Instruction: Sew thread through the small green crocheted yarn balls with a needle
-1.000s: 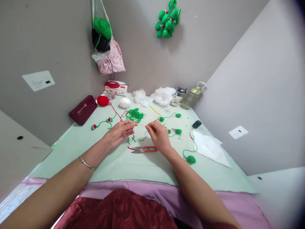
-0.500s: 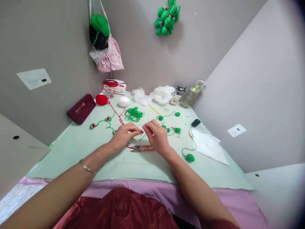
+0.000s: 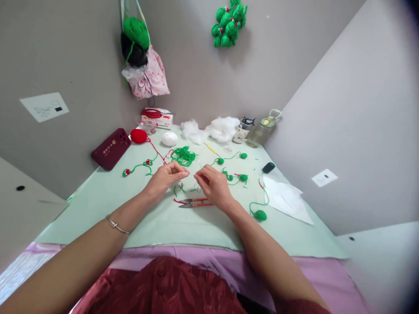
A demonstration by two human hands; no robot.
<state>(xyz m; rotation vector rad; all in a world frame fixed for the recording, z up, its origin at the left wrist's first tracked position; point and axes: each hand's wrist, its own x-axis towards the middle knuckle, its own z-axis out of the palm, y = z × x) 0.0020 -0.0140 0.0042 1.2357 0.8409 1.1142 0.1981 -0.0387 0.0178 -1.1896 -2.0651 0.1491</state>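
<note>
Both hands are raised over the middle of the table, fingertips pinched and a small gap between them. My left hand (image 3: 168,176) is closed on something too small to make out. My right hand (image 3: 212,181) also pinches something tiny; a thin dark loop hangs beneath its fingers. Below them lie thread snips (image 3: 193,203) with orange handles, partly behind my right hand. Short green yarn scraps (image 3: 180,189) lie between the hands and the snips. Just beyond my fingers is a tangle of green yarn (image 3: 183,156).
Left: a dark red phone (image 3: 111,149), a red yarn ball (image 3: 139,136), a white ball (image 3: 170,139). Behind: white stuffing (image 3: 223,129), a pen cup (image 3: 242,131), a bottle (image 3: 262,130). Right: small green crocheted balls (image 3: 260,215), a yellow-handled hook (image 3: 212,149), white sheets (image 3: 288,198).
My hands have drawn slightly apart, the left one moving left and a little away from me. Green scraps beneath the left hand now show.
</note>
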